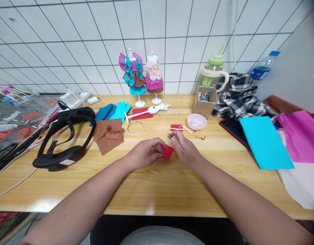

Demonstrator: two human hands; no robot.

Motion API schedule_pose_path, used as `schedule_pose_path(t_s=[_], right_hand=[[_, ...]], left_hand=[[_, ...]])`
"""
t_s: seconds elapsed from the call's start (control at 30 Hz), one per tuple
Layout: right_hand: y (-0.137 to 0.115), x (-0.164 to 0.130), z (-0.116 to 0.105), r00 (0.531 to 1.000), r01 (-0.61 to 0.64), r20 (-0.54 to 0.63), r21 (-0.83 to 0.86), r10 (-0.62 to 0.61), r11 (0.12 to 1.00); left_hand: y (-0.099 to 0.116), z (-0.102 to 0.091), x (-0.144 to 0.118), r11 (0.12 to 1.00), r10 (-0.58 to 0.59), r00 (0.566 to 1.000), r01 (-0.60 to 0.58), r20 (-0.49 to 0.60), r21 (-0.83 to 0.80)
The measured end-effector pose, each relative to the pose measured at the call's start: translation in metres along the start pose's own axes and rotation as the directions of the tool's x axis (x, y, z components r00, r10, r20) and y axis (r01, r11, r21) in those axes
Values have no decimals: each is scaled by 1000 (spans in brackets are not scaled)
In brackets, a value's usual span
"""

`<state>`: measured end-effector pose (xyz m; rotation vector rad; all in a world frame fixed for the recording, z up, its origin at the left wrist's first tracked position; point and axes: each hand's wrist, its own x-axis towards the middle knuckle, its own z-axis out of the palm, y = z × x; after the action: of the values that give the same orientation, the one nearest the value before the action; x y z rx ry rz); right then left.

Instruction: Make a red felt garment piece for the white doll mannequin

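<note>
in the head view, the left hand (149, 153) is pinching a red paper piece (167, 152), while just right of that grip the right hand (184, 148) is clasping a pointed metal tool (169, 136), a pink bowl (202, 124) sitting beyond.

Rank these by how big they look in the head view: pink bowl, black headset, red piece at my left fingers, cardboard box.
Largest to smallest:
1. Black headset
2. Cardboard box
3. Pink bowl
4. Red piece, partly hidden by the left fingers
</note>
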<state>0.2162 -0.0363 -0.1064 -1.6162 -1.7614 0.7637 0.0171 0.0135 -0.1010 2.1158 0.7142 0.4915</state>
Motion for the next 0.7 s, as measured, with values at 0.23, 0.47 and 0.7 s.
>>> schedule_pose_path(t_s=[0.23,0.47,0.7], right_hand=[[8,5,2,997,74,-2,158,-75,985],[1,0,-2,986,143,-94,72,-136,987],[-8,-8,3,985,170,15,76,-172,982]], left_hand=[[-5,-14,2,949,102,989,-65,-106,309],[-1,-20,-5,985,148,982,-157,-116,-72],[6,-6,0,958,-199,964,153,-179,-243]])
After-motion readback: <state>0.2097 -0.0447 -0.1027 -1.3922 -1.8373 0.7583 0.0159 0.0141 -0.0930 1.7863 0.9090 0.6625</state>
